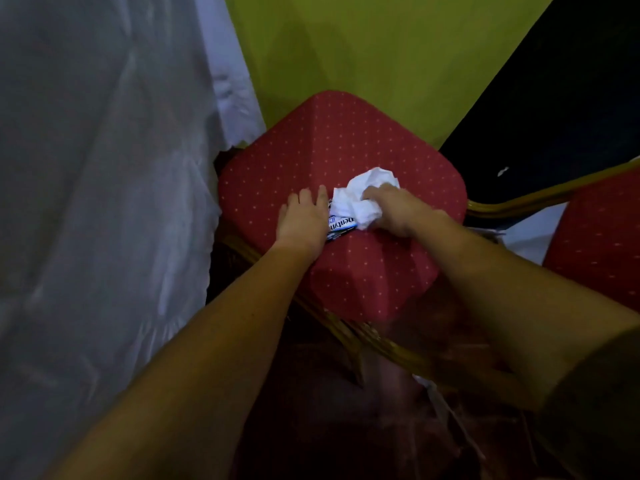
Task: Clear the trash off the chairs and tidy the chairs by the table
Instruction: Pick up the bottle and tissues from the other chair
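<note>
On the red dotted chair seat [332, 147], toward its near edge, the right hand [394, 211] closes on a crumpled white tissue [363, 199]. The left hand [304, 220] lies open and flat, touching a gum wrapper [341, 226] between the two hands. Its long axis runs hand to hand, its print reading roughly "Dentyne", upside down.

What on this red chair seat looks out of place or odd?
Trash lies on the red chair seat: a crumpled white tissue under the right hand, and a printed wrapper partly under the tissue, beside the left hand. Nothing looks spilled or damaged.
</note>
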